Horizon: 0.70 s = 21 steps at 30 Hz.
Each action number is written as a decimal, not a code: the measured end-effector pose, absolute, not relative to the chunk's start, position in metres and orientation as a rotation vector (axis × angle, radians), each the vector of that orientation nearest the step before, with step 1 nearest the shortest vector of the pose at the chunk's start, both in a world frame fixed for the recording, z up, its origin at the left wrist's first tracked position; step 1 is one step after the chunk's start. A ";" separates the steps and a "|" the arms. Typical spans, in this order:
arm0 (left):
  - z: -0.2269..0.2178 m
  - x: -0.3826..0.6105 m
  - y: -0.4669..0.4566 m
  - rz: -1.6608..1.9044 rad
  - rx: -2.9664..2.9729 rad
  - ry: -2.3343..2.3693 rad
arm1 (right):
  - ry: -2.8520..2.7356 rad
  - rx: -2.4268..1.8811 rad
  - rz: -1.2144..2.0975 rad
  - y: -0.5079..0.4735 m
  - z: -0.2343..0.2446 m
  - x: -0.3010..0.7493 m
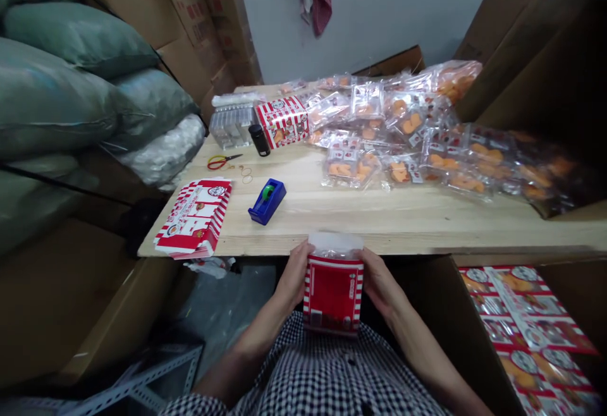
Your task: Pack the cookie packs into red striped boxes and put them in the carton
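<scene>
A red box with striped edges [332,296] is held upright at the table's front edge, close to my body. Its white top flap stands up, and clear plastic shows at the opening. My left hand [298,272] grips the box by its upper left side. On the opposite side, my right hand [377,280] holds its upper right corner. The fingers of both hands are partly hidden behind the box. Beyond it on the wooden table [379,220] sits a blue tape dispenser [267,202] with green tape.
Flat red-and-white cartons [194,219] lie stacked at the table's left, near scissors [222,162], a black bottle [259,140] and a striped box [283,122]. Clear bags with orange pieces [403,122] pile up at the back and right. A carton of packed boxes [526,321] stands lower right.
</scene>
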<state>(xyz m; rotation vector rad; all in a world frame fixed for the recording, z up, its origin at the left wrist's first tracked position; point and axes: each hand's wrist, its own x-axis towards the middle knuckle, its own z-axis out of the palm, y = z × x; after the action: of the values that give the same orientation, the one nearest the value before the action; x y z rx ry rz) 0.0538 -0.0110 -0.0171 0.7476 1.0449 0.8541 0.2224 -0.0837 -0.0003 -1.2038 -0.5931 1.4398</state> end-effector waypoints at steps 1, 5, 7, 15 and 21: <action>-0.020 0.053 -0.014 0.803 0.709 0.987 | -0.582 -1.221 1.421 -0.091 -0.006 0.223; -0.030 0.045 -0.016 0.748 0.637 0.909 | -0.449 -1.218 1.447 -0.090 -0.026 0.227; -0.035 0.038 -0.014 0.749 0.654 0.876 | -0.446 -1.193 1.481 -0.079 -0.033 0.228; -0.040 0.010 -0.005 0.606 1.122 0.731 | -0.671 -1.069 1.517 -0.080 -0.048 0.237; -0.042 0.007 0.006 0.571 1.333 0.785 | -0.964 -1.123 1.407 -0.084 -0.052 0.243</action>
<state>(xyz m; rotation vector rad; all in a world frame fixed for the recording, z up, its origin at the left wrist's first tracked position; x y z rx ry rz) 0.0073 0.0059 -0.0425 1.3330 0.7851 0.5705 0.2425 -0.0841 -0.0517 -1.1228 -0.9644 1.4072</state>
